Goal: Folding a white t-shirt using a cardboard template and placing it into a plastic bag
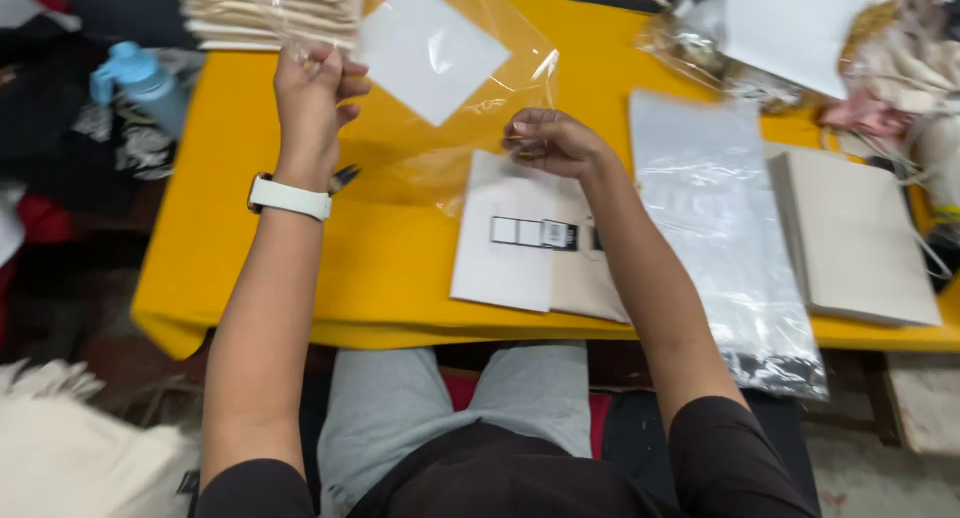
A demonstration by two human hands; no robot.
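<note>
My left hand is raised over the yellow table and pinches the top edge of a clear plastic bag with a white card inside. My right hand grips the same bag's lower right edge, fingers curled. The bag hangs stretched between both hands. Under my right hand lies a folded beige cloth piece with a white paper sheet and a small black-and-white label on it.
A stack of clear plastic bags lies to the right, hanging over the table's front edge. Folded beige cloth sits further right, another folded stack at the back left. A blue bottle stands off the left.
</note>
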